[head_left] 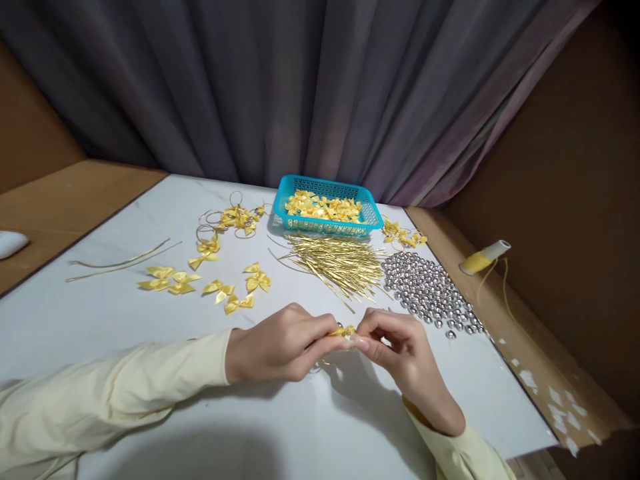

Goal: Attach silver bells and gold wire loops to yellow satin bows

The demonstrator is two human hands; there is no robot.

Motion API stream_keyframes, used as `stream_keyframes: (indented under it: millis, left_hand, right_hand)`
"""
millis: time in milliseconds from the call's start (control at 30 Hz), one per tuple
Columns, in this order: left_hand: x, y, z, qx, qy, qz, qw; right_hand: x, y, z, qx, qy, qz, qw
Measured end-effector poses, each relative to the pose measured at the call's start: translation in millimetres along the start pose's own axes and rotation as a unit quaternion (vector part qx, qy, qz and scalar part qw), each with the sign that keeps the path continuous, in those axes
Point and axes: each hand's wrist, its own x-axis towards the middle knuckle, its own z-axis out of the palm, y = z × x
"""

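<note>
Near the middle of the white table, my left hand pinches a small yellow bow from the left. My right hand meets it from the right, with thumb and forefinger closed at the bow's other side. A bit of silver shows at the top of the bow. Below the fingers hangs a thin gold wire, partly hidden by my left hand. Loose yellow bows lie beyond my left hand. Beyond my hands is a pile of gold twist wires.
A blue basket of yellow bows stands at the back by the curtain. Silver beads are heaped at the right. Looped wires with bows lie back left. A yellow thread spool sits past the right edge, near white scraps.
</note>
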Motion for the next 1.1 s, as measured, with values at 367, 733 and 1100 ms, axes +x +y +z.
stream_keyframes:
  millis: [367,733,1100]
  left_hand:
    - [0.6,1.4,1.4,-0.029,0.056,-0.027,0.998]
    - [0.3,7.9,0.9,-0.017,0.096,-0.114,0.989]
    - [8.6,9.0,-3.3,-0.092,0.079,-0.263,0.957]
  right_hand:
    - [-3.8,-0.8,3.9,-0.067,-0.043,-0.082,0.993]
    - [-6.1,-0.1,15.5,-0.121,-0.028,-0.155,0.98]
    - [-7.0,9.1,26.2,-0.253,0.049,-0.22,0.941]
